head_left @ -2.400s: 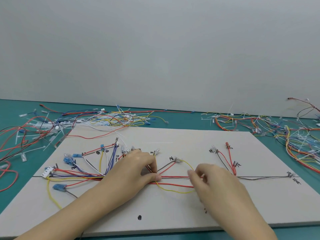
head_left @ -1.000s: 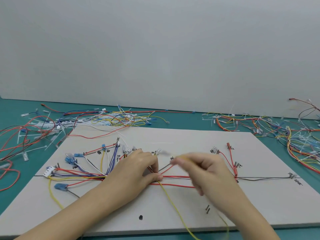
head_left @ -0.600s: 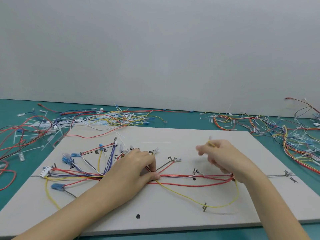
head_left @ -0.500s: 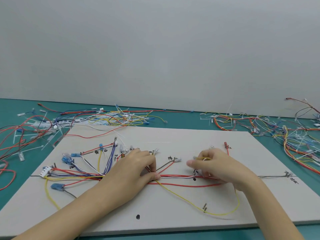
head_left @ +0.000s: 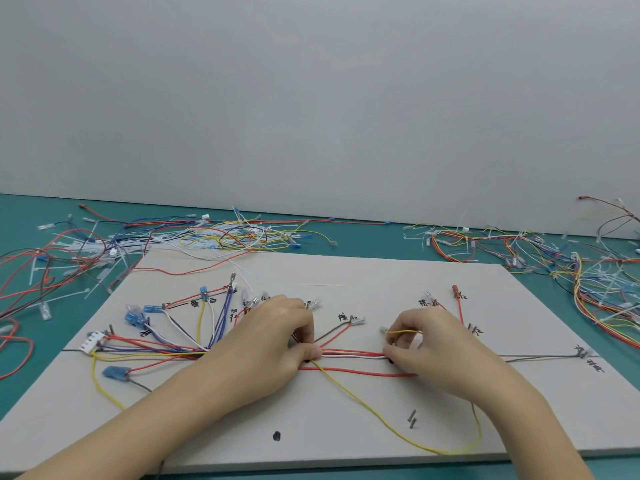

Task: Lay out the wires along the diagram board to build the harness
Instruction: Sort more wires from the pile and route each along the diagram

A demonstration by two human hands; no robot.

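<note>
Left hand point(head_left: 277, 341) pinching wire bundle point(head_left: 349, 356) against diagram board point(head_left: 346, 278). Right hand point(head_left: 426, 344) pinching yellow wire point(head_left: 363, 408) end near trunk line; slack looping toward near board edge. Left branches looking laid; yellow routing, tying seemingly remaining.

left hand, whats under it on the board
The left hand covers the wire bundle on the diagram board; red, white and yellow wires emerge at its thumb. What lies beneath the palm is hidden.

Diagram board point(head_left: 346, 403) matt, paper-like; wires point(head_left: 346, 353) glossy plastic-sheathed; table point(head_left: 20, 209) smooth teal.
</note>
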